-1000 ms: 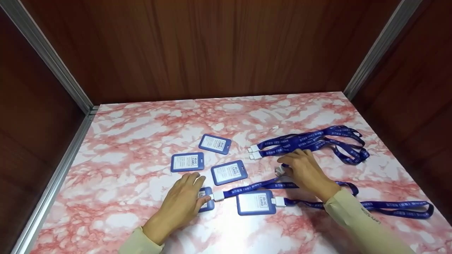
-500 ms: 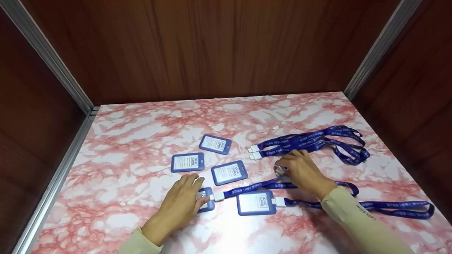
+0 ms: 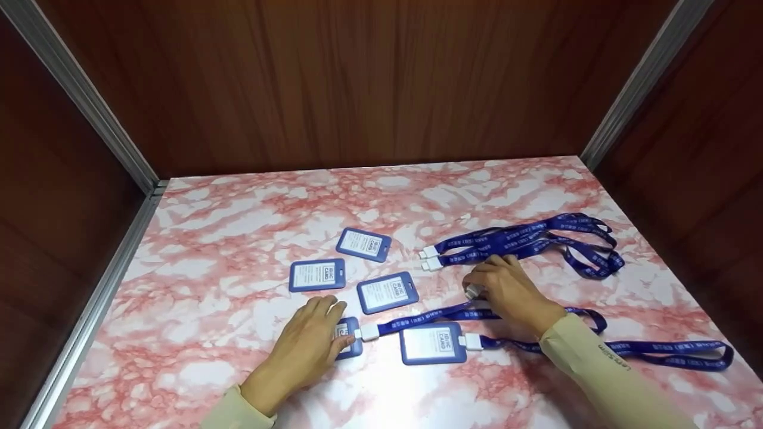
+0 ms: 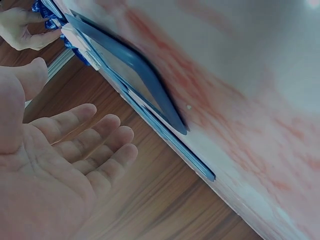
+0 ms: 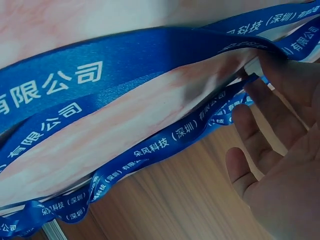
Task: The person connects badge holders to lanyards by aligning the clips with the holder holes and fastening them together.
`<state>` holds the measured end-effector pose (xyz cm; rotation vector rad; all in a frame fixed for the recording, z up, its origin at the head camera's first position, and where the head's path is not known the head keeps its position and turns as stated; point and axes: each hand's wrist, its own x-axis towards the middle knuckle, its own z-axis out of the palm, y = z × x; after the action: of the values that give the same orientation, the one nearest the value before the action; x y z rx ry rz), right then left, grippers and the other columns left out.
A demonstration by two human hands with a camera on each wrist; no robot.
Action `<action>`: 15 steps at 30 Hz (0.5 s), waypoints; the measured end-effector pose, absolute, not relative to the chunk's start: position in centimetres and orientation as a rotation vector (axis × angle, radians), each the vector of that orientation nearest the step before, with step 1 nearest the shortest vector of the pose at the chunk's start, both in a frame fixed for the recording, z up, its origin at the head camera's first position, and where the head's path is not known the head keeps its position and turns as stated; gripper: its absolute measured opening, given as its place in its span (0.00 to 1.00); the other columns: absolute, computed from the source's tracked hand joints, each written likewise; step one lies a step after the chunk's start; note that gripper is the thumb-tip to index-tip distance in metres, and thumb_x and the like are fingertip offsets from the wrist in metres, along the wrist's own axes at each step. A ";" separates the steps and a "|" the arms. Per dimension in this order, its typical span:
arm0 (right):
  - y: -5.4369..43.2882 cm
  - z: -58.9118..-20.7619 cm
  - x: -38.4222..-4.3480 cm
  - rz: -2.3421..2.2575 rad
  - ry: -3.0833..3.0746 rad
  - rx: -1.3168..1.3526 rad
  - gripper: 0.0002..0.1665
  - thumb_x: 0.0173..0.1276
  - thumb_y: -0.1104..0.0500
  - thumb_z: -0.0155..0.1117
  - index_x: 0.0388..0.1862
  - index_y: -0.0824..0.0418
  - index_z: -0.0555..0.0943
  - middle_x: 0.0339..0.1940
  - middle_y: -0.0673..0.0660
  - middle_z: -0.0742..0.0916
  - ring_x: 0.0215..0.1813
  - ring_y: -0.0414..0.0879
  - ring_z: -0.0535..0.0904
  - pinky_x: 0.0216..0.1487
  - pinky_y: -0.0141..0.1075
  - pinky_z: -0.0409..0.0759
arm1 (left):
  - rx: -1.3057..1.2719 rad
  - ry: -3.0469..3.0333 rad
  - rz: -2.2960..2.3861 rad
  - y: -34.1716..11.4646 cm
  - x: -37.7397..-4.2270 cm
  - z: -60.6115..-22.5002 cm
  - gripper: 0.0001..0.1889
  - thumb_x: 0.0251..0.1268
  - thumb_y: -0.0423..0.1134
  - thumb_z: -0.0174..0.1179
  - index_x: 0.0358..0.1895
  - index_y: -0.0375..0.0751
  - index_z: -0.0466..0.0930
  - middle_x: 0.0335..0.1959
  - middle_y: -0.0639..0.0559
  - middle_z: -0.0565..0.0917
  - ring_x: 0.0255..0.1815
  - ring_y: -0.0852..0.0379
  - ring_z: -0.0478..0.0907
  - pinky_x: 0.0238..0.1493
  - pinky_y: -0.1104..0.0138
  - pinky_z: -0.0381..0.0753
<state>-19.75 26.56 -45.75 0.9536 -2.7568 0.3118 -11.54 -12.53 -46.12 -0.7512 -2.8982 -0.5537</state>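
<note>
My left hand hovers over or rests on a blue ID badge holder, partly covering it; contact is hard to tell. In the left wrist view its fingers are spread loosely, holding nothing. A white clip joins that holder to a blue lanyard. My right hand pinches a pale lanyard clip between thumb and fingertips, just above the tabletop. Beneath this hand run blue straps, printed with white characters. Another badge holder, clipped to its own lanyard, lies flat in front.
Three loose badge holders, one of them a tilted holder, lie left of centre. Behind my right hand is a bundle of blue lanyards with white clips. Brown wood-look panels enclose the marbled table.
My right hand has shifted very slightly left, its fingertips curling a little closer around the clip. The left hand and the badge holders look unchanged.
</note>
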 end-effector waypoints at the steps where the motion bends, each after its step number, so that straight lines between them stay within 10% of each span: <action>1: 26.5 -45.8 -19.7 0.318 -2.756 0.955 0.16 0.54 0.58 0.83 0.42 0.52 0.90 0.43 0.50 0.91 0.46 0.50 0.78 0.47 0.48 0.69 | -0.755 -2.898 -0.553 -12.5 -11.5 -46.1 0.30 0.71 0.52 0.65 0.66 0.34 0.76 0.66 0.38 0.76 0.69 0.40 0.70 0.70 0.45 0.69; 15: 26.7 -46.1 -19.7 0.331 -2.712 0.923 0.15 0.51 0.64 0.84 0.37 0.54 0.88 0.37 0.51 0.89 0.44 0.52 0.79 0.46 0.48 0.67 | -0.762 -2.912 -0.542 -12.3 -12.0 -46.2 0.32 0.70 0.54 0.65 0.68 0.34 0.74 0.67 0.38 0.75 0.70 0.39 0.69 0.71 0.45 0.68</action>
<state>-19.65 26.70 -46.05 0.9232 -2.7123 0.3310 -12.01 -12.27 -46.23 -0.7624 -2.9118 -0.5422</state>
